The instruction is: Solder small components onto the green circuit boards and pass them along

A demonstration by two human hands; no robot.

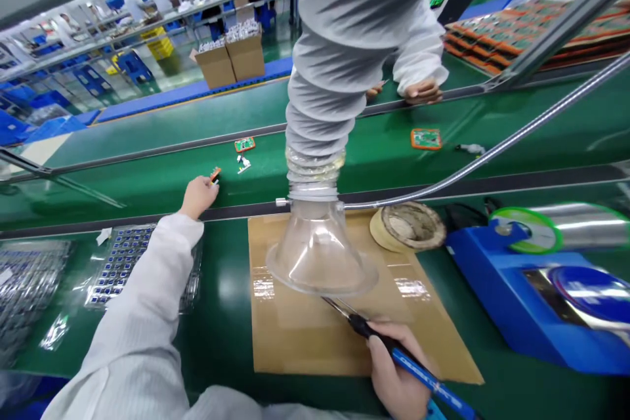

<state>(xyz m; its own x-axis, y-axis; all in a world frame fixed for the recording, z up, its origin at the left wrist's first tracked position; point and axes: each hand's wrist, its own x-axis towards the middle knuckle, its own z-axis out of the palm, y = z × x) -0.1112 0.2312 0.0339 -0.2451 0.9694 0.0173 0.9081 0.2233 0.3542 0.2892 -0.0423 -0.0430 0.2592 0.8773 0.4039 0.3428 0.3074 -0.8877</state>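
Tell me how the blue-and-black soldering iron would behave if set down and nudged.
The soldering iron in the right hand would probably roll, being slim and seemingly rounded. It should stay stiff, as its metal end looks straight.

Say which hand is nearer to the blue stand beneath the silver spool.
Right. The right hand, holding the soldering iron, is over the cardboard, left of the blue stand; the left hand is farther, over the green belt.
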